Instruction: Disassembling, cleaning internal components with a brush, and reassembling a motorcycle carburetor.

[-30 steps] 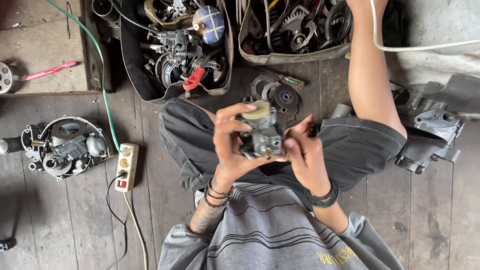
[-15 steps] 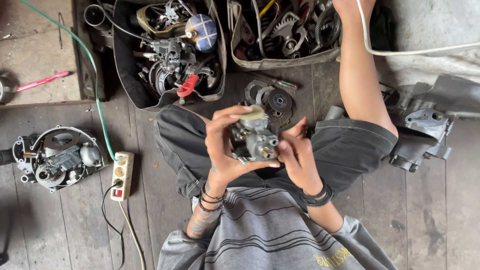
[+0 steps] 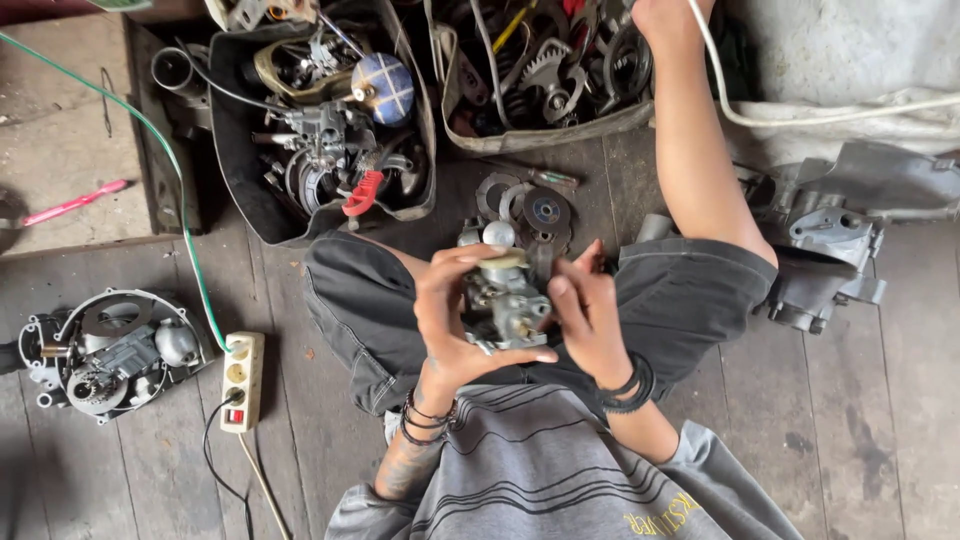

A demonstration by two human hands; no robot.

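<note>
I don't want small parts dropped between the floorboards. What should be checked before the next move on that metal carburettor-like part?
1. Both hands on the part: left hand wraps the metal part, right hand braces it: ok.
2. Part held over the lap, not bare floor: ok.
3. Loose discs lie on the boards near the knees, uncontained: not ok.
4. Screws on the part tight: cannot tell.
5. Power strip and its cord lie apart from the hands: ok.

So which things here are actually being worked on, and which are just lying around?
In hand:
- carburettor, gripped by left hand and right hand

Lying about:
- engine casing
- power strip
- pink tool
- black parts bin
- metal discs
</note>
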